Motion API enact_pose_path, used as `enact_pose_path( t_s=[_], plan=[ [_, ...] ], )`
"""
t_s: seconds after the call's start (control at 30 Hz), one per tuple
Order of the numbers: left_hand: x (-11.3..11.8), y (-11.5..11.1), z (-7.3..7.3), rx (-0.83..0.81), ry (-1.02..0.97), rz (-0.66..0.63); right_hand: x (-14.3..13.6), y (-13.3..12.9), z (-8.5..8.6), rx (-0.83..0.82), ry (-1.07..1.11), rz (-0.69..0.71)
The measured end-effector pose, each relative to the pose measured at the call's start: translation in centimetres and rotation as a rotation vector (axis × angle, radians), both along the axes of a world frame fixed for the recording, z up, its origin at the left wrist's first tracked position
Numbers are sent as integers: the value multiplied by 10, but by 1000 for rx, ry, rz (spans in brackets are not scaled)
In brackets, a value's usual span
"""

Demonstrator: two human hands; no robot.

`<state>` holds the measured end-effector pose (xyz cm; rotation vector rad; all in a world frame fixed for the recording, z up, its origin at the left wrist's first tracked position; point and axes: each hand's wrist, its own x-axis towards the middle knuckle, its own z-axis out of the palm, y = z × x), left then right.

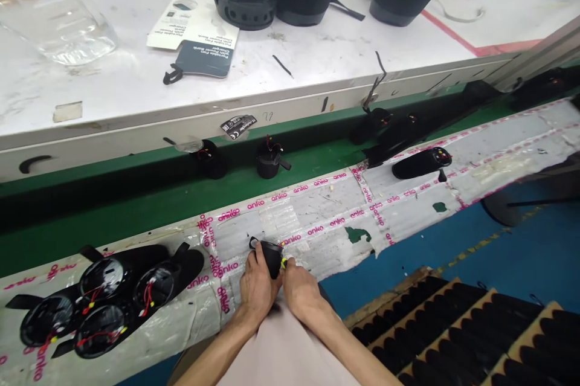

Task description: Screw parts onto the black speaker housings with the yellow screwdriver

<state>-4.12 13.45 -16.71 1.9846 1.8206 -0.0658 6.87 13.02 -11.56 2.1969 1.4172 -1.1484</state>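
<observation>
- Cylinder (270, 258) at board (244, 226) edge, left hand's (259, 284) fingers clamped on it.
- Right hand's (299, 290) fingers together, apparently on yellow plug (284, 263).
- Four others with wires (148, 295) exposed look unfinished; held one's progress unclear.

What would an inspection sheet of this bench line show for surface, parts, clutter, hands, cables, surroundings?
Surface: pink-printed white covering, torn in places
Parts: dark piece at the hands; four black cylinders grouped left; another cylinder right
Clutter: cards and clear container on upper bench
Hands: left hand holds dark piece; right hand beside it, grip unclear
Cables: red wires in grouped cylinders
Surroundings: blue floor; rows of black items lower right
</observation>
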Motion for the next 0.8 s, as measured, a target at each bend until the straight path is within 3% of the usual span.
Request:
enact_pose_path(
  t_s=[0.33,0.63,0.8],
  plan=[
    [-2,-3,-2,11,-21,5,-4,-15,-13,55,3,-20],
    [-9,-5,1,-17,-66,16,-4,-29,2,155,23,36],
    [-4,-2,2,-28,-54,30,-2,-34,22,132,26,56]
  ],
)
